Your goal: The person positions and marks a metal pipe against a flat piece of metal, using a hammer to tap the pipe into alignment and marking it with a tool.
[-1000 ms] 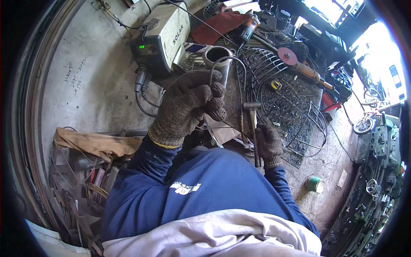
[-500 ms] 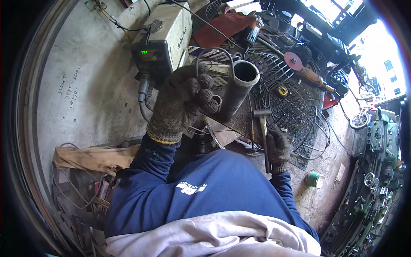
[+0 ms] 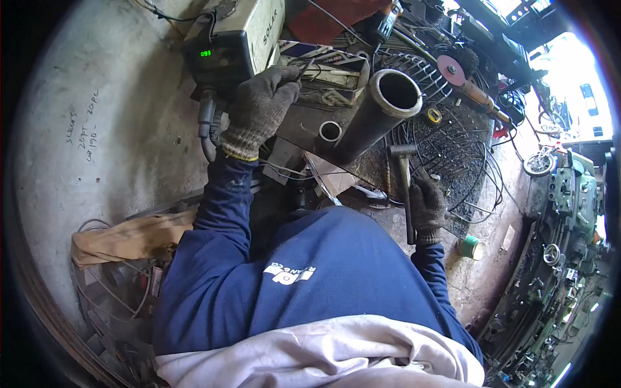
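My left hand (image 3: 264, 107), in a dark knitted glove, is raised in front of the welding machine (image 3: 223, 55). Its fingers are closed, and a thin dark tip sticks out past them; what it belongs to is not clear. On the dark work surface, to the right of this hand, stand a short small pipe (image 3: 330, 132) and a tall wide pipe (image 3: 363, 127), both with open tops. My right hand (image 3: 428, 205), also gloved, grips a hammer (image 3: 405, 178) by its handle, the head pointing away from me. The hammer's head is close to the wide pipe's right side.
Behind the pipes sits an open carton (image 3: 336, 76) of thin rods. An angle grinder (image 3: 475, 100) with a pink disc, a yellow tape measure (image 3: 433, 116) and a metal grille with loose cables lie to the right. A green tin (image 3: 472, 247) stands on the floor.
My left hand has drawn back left, away from the pipes, so the small pipe shows fully. The wire loop above that hand is out of sight. My right hand keeps its hammer grip.
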Motion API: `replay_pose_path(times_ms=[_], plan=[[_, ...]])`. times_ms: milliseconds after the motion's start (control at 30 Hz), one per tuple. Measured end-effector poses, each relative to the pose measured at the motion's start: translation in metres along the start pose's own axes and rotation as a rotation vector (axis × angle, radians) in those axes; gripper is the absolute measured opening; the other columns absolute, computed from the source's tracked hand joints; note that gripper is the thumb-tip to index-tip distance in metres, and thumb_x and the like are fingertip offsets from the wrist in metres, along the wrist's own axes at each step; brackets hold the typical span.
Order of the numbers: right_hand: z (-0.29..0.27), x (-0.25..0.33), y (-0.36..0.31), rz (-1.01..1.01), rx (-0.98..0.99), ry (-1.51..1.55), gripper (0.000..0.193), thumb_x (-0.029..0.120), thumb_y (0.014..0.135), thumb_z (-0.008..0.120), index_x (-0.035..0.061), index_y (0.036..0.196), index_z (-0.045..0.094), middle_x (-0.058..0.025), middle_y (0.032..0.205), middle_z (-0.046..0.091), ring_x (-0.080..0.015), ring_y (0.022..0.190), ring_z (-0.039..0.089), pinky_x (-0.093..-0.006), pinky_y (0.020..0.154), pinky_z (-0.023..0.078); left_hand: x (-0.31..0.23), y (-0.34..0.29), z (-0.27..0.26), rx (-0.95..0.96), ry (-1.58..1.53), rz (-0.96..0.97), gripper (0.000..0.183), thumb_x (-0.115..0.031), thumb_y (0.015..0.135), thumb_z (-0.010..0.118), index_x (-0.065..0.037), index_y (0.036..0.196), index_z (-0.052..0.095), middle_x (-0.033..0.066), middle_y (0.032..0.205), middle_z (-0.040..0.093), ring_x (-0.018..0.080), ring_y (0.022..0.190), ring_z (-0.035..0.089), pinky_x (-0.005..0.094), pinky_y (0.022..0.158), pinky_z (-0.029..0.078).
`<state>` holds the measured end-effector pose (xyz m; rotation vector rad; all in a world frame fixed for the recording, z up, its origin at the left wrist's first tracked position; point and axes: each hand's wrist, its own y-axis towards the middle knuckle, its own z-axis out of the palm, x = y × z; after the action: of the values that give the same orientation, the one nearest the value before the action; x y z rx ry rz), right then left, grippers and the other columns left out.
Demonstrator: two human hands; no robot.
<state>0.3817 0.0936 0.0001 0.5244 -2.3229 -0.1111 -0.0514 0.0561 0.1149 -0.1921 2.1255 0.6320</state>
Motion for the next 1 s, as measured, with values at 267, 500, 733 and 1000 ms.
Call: replay_pose_path(times_ms=[267, 500, 733, 1000], plan=[[0.005, -0.009, 0.001, 0.054, -0.022, 0.072, 0.025, 0.022, 0.093, 0.073, 0.0065, 0.112, 0.074, -0.0146, 0.105, 0.075, -0.0307, 0.099, 0.071, -0.0424, 0.09, 0.054, 0.064, 0.041, 0.038, -0.023, 0.545, 0.231, 0.02, -0.021, 0.096, 0.062, -0.012, 0.112, 0.069, 0.015, 0.094, 0.074, 0.0347, 0.088, 0.073, 0.0428, 0.072, 0.06], [0.002, -0.009, -0.001, 0.01, -0.008, -0.107, 0.025, 0.022, 0.092, 0.074, 0.0076, 0.112, 0.075, -0.0149, 0.103, 0.075, -0.034, 0.098, 0.072, -0.0441, 0.089, 0.054, 0.065, 0.003, 0.045, -0.005, 0.51, 0.151, 0.018, -0.022, 0.097, 0.064, -0.013, 0.111, 0.07, 0.0142, 0.102, 0.074, 0.0355, 0.091, 0.072, 0.0451, 0.077, 0.059], [0.0, -0.007, -0.002, 0.093, 0.006, -0.009, 0.025, 0.021, 0.094, 0.071, 0.0051, 0.113, 0.074, -0.0147, 0.104, 0.075, -0.0299, 0.099, 0.071, -0.0422, 0.09, 0.054, 0.061, 0.035, 0.06, 0.13, 0.35, 0.269, 0.023, -0.021, 0.093, 0.069, -0.01, 0.112, 0.072, 0.0143, 0.107, 0.074, 0.0337, 0.101, 0.071, 0.0409, 0.086, 0.058], [0.004, -0.01, 0.002, 0.068, -0.018, 0.102, 0.027, 0.016, 0.092, 0.07, 0.0047, 0.116, 0.073, -0.0183, 0.112, 0.075, -0.0304, 0.104, 0.072, -0.0409, 0.092, 0.055, 0.051, 0.105, 0.079, 0.452, 0.429, 0.205, 0.027, -0.027, 0.094, 0.067, -0.012, 0.116, 0.074, 0.0145, 0.108, 0.074, 0.0324, 0.1, 0.071, 0.0415, 0.09, 0.056]])
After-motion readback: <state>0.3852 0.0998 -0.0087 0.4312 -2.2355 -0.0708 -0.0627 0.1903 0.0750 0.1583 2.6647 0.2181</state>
